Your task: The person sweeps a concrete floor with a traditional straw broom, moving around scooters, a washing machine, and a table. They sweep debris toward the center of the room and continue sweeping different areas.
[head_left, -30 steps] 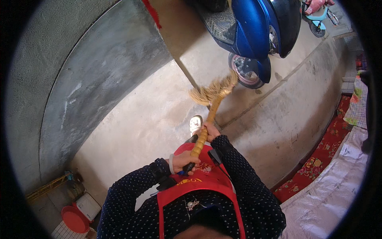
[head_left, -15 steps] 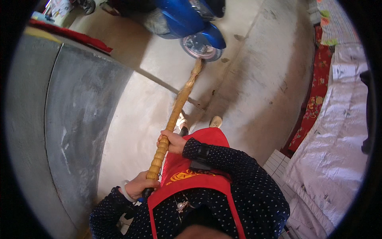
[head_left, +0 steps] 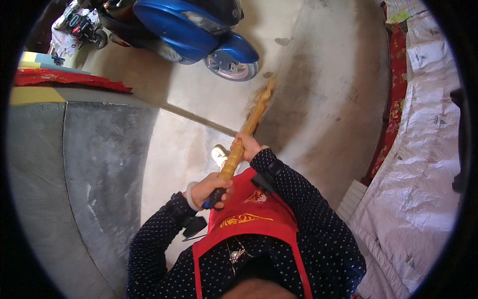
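Observation:
A long straw-coloured broom [head_left: 255, 118] slants away from me, its frayed far end blurred over the concrete floor [head_left: 328, 94]. My left hand [head_left: 211, 190] is wrapped round the near end of the handle, by the dark butt with a bit of blue on it. Further up the shaft, my right hand [head_left: 246, 148] is closed round the handle. Beneath the broom, a light-coloured shoe [head_left: 219, 155] shows beside the shaft. The broom's tip lies to the right of the front wheel [head_left: 231, 67] of a blue scooter, apart from it.
The blue scooter [head_left: 184, 30] stands ahead. A smaller wheeled vehicle [head_left: 82, 30] is at the far left. Grey panels [head_left: 107, 159] topped with a red cloth [head_left: 69, 79] border the left side. On the right are a pale quilt [head_left: 428, 124] and a red floral cloth [head_left: 396, 94].
The broom's far end has swung right, away from the scooter's wheel. Both hands have moved right and forward, still gripping the handle. The view has shifted, and the scooter appears further left.

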{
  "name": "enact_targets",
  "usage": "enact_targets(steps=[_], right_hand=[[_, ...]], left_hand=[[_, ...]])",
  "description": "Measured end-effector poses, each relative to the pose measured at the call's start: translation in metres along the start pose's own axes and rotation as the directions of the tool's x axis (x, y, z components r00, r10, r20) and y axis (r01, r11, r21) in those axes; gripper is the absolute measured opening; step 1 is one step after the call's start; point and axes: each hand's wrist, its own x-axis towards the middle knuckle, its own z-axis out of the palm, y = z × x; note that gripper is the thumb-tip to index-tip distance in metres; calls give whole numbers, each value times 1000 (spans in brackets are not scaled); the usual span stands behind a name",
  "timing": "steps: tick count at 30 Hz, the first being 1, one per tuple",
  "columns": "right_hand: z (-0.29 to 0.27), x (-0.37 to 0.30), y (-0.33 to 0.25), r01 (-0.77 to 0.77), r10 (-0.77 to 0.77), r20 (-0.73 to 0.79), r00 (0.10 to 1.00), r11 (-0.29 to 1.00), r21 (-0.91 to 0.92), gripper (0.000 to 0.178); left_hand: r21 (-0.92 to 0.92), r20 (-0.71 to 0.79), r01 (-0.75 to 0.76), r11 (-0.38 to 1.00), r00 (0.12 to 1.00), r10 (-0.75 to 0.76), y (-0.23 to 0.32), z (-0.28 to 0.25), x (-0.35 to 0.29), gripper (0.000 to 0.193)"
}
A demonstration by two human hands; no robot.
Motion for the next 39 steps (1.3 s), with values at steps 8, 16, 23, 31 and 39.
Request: enact_targets(steps=[8,16,23,31,39], right_hand=[[21,-5,-31,115,-108,87,990,991,-75,17],[102,-3,53,-174,129,206,970,960,220,21],[126,75,48,72,-40,-113,993,951,301,12],[147,110,24,300,-278,-123,953,924,239,15],[185,94,102,145,-126,-123,984,977,154,22]], left_hand=[[126,-19,-143,982,989,147,-9,-26,28,26],[-98,-51,97,990,993,-103,53,-40,-99,29],[-229,125,293,928,955,-270,143,-123,-62,29],[137,70,221,966,970,-232,160,-177,-43,34],[470,-12,180,864,980,-197,139,-218,-111,34]])
